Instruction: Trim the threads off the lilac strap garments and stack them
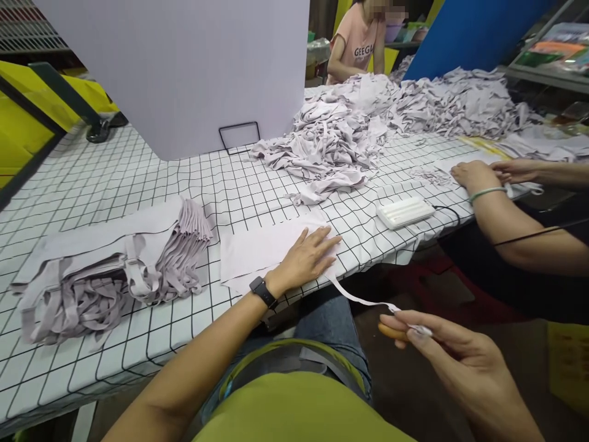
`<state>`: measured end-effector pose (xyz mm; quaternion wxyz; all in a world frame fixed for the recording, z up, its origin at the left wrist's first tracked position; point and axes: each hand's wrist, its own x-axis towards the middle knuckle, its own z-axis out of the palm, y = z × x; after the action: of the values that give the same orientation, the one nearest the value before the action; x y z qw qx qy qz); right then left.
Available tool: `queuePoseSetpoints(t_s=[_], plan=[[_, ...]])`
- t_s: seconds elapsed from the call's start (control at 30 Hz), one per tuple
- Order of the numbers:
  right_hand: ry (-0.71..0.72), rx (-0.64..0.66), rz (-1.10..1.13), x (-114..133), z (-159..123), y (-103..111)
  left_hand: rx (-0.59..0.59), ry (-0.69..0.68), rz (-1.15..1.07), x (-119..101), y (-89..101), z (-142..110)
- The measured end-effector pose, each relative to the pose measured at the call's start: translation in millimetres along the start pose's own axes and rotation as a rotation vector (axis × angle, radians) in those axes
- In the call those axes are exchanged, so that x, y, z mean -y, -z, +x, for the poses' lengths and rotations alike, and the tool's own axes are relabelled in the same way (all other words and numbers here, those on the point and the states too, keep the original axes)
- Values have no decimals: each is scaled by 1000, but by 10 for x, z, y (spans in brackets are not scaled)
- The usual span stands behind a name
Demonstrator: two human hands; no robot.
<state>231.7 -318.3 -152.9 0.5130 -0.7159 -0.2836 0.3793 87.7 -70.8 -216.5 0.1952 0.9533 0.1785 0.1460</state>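
My left hand (307, 256), with a dark watch at the wrist, lies flat with fingers spread on a pale lilac cloth piece (251, 250) near the table's front edge. From the cloth's right corner a narrow fabric strap (356, 299) runs down past the edge. My right hand (453, 353) pinches the strap's end between thumb and fingers, off the table. An orange-yellow curved thing (392, 330) shows at those fingers; I cannot make out its kind. Left of my left hand, a neat stack of similar cloth pieces (110, 236) has its straps bunched at the front.
A big heap of lilac cloth (335, 135) covers the table's back right. A white device with a cable (405, 212) lies on the grid-patterned tablecloth (234, 184). A pale upright panel (193, 67) stands behind. At right, a co-worker's hands (478, 175) handle cloth; another person (359, 43) works behind the heap.
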Motion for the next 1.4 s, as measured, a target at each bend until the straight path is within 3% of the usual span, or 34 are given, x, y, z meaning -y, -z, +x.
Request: queuePoseSetpoints(t_s=[0.13,0.23,0.33,0.47,0.7,0.8,1.0,1.13,1.27,1.4], plan=[[22,80,-35,-23,271,-198,-292,82,-264,-227,216,-218],[164,167,-160,6,448,-378,-349,68,-501,-471,371,-400],[297,280,-278,56,579,-553,-336,29,-519,-606,421,-510],[384,371,-385,110,674,-704,-288,21,-364,-558,419,-553],[427,419,-462,144,764,-793,-53,37,-145,-442,518,-563],[390,411,-452,93,799,-815,-25,114,-143,-433,532,-565],[233,287,-362,42,791,-884,2,279,-389,-339,555,-548],[85,240,-274,144,784,-952,-31,281,-474,-199,495,-513],[-131,188,-109,191,891,-991,-80,246,-223,-58,363,-447],[-215,106,31,190,1044,-1014,-40,210,112,21,254,-354]])
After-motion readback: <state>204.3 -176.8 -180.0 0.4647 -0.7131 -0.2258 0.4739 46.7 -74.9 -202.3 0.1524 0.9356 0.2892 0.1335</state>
